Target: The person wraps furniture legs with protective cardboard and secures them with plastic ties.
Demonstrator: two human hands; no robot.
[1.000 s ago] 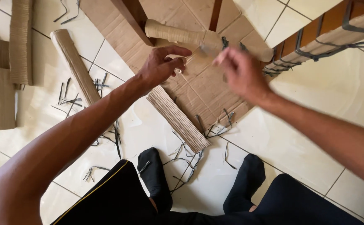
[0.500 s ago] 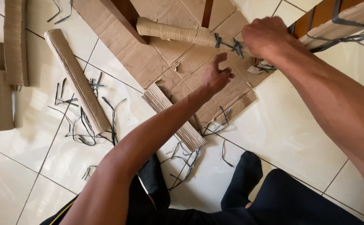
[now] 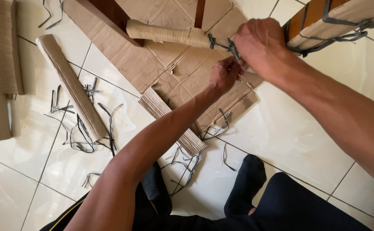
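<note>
The left hand [image 3: 224, 73] and right hand [image 3: 262, 47] meet at the right end of a cardboard-wrapped rail [image 3: 169, 34] of a wooden frame, above the cardboard sheet [image 3: 161, 64] on the floor [image 3: 281, 137]. The rail's long axis runs left to right; its strapped end lies directly at both hands. The right hand is closed over the dark strap [image 3: 221, 42] at that end. The left hand's fingers are pinched together just near of it, apparently on the strap or wrap edge; exact contact cannot be told. The right hand sits farther, the left nearer. Cut strap pieces [image 3: 84, 132] and cardboard rolls [image 3: 71, 85] lie left on the floor.
</note>
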